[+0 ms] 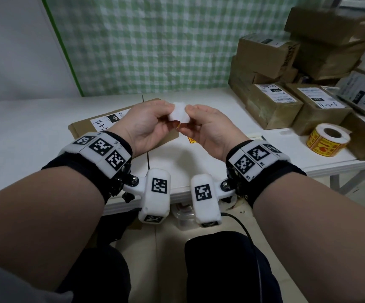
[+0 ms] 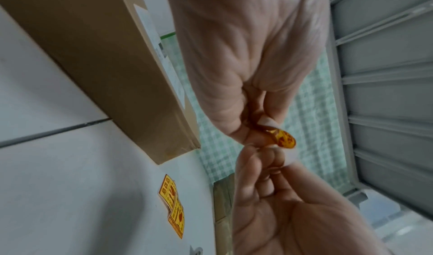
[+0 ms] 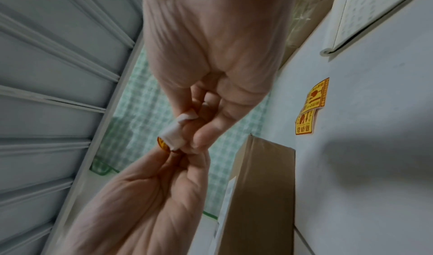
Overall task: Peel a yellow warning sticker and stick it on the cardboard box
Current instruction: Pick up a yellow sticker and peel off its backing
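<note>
The left hand (image 1: 148, 124) and right hand (image 1: 205, 125) are meeting fingertip to fingertip above the table (image 1: 35, 132), and between them they are pinching the sticker (image 1: 177, 114). From the head view it is showing mostly its white backing, curled and crumpled, with only a sliver of yellow peeking out underneath. The left wrist view is catching the printed face: glossy yellow with red marks, bent into a small curve at the tips of both thumbs. Both hands are gripping it with curled fingers, so neither one is free. The cardboard box (image 1: 120, 125) is lying flat on the table just beyond the hands, a white label on its top. Two loose stickers (image 2: 172, 203) are resting on the table just beside the box's near corner. The sticker roll (image 1: 328, 139) is sitting well to the right of the box.
</note>
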Demonstrator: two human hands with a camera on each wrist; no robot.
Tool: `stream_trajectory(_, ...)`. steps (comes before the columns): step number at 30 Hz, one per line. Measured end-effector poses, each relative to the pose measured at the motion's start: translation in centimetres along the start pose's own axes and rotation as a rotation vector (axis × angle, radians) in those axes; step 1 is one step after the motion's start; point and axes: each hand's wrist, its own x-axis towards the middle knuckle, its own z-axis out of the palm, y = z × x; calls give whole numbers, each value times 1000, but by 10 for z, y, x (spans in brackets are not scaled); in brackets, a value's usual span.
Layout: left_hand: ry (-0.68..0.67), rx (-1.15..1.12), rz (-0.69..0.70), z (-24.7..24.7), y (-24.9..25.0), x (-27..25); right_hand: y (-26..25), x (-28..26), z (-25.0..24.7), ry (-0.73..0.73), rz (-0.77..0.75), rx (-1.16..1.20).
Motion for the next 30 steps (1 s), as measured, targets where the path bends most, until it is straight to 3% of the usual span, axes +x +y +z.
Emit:
stream_trajectory(6,34,387,32,7,-1,-2,-6,1,-5,58,59,-301)
stream_trajectory(12,-14,192,-77,6,-2,-4,-5,0,0,34,-6,-361)
stream_trajectory(17,-68,306,-138,5,1,-3,-4,1,1,32,-72,-385)
stream_trajectory(22,-112,163,-110,5,3,-4,-6,1,1,6,-55,-193)
stream_trajectory(30,-92,-175,-102,-2,-4,-4,1,2,4,109,-26,36)
